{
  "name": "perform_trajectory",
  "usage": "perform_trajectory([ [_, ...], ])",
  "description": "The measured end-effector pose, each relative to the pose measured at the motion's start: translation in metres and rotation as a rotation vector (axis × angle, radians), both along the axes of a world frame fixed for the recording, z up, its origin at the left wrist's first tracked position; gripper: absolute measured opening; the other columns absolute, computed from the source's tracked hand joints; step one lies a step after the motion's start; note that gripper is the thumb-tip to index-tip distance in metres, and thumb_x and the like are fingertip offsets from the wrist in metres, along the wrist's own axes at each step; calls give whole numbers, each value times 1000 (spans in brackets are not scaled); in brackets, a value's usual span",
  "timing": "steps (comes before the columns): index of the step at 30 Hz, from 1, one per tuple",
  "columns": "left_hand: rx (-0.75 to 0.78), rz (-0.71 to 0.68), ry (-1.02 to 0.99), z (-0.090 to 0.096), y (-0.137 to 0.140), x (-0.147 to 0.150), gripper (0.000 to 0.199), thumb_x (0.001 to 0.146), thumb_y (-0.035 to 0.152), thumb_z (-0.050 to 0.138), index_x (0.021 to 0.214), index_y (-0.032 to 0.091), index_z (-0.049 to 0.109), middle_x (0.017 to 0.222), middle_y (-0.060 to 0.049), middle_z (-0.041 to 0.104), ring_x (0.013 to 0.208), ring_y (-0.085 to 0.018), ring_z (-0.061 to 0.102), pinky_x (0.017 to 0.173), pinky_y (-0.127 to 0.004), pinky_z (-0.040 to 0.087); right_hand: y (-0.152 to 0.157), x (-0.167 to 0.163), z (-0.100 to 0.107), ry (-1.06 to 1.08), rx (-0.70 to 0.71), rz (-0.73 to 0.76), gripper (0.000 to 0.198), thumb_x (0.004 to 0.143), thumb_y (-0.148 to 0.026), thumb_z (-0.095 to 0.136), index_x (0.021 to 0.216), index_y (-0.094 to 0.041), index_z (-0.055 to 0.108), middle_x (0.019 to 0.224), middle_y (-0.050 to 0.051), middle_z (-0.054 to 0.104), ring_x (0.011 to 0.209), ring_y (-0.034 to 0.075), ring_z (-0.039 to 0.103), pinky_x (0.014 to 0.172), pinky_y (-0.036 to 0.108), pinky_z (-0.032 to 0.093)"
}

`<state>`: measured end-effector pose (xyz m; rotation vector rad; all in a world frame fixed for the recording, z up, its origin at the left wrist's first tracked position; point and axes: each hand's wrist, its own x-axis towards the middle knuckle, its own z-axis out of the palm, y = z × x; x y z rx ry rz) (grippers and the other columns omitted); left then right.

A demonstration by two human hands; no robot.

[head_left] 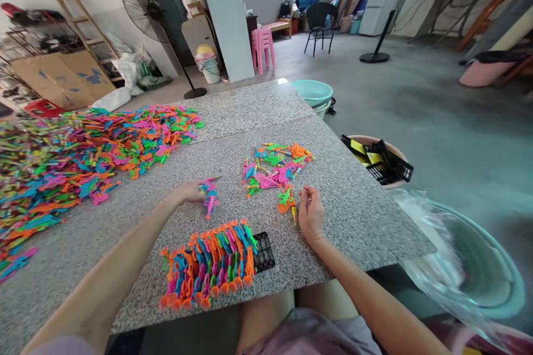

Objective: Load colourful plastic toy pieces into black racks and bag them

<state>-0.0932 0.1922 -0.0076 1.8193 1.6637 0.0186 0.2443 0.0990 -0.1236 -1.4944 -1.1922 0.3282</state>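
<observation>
My left hand point(194, 192) is closed around a few small plastic toy guns point(211, 199) in pink and blue, just above or on the granite table point(245, 205); motion blurs them a little. My right hand point(311, 212) rests on the table with its fingers curled in, and whatever it may hold is hidden. Beside its fingertips lie a green toy gun point(285, 196), an orange one and a yellow stick point(294, 215). Close to me, a black grid tray point(265, 255) bears a tight row of colourful toy guns point(212, 260) with orange suction-cup ends.
A loose cluster of toy guns and sticks point(275, 165) lies ahead of my hands. A large heap of them point(104, 144) covers the table's left side. Off the right edge stand a tub of black trays point(381, 161), a green basin point(491, 266) with plastic bags and a turquoise basin point(312, 90).
</observation>
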Motion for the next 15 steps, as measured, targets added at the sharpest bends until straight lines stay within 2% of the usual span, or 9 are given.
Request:
perform_trajectory([
  [3,7,-81,-25,8,-3,34,55,90,46,63,137,19,49,123,-12,65,101,-23,67,88,-38,55,-6,0,7,-72,-80,47,25,94,-40,43,105,-18,52,89,7,63,80,21,61,77,36,49],
  [6,86,-141,-27,37,-22,54,80,83,56,65,149,22,35,136,-14,59,121,-30,58,103,-41,46,-16,2,15,-268,-314,163,35,82,-42,64,105,-18,52,91,7,62,83,23,60,75,34,46],
  [7,108,-172,-27,49,-35,59,80,84,59,62,150,23,34,141,-13,55,127,-32,54,107,-43,42,-20,4,18,-338,-397,211,36,79,-39,69,104,-18,53,93,7,63,86,24,61,74,33,45],
  [9,140,-279,-36,67,-70,70,66,90,60,53,147,29,40,148,-7,50,135,-30,46,113,-44,36,-26,11,23,-445,-527,295,29,78,-29,71,99,-18,55,94,8,64,88,24,61,73,31,43],
  [10,206,-404,-24,72,-92,76,57,95,59,46,145,31,44,150,-6,47,139,-29,42,115,-45,33,-28,15,25,-480,-564,319,23,78,-25,70,96,-18,56,93,9,64,88,24,61,72,30,42],
  [12,352,-559,21,71,-139,90,49,100,55,38,141,31,49,154,-6,41,143,-27,36,117,-47,31,-35,23,28,-523,-580,345,15,78,-18,67,88,-18,56,91,10,64,85,24,61,70,30,41],
  [15,552,-612,162,49,-195,103,50,98,55,44,138,26,54,153,-7,44,147,-33,28,118,-58,26,-52,31,31,-483,-512,411,12,77,-17,64,83,-20,54,86,8,64,78,22,60,66,29,40],
])
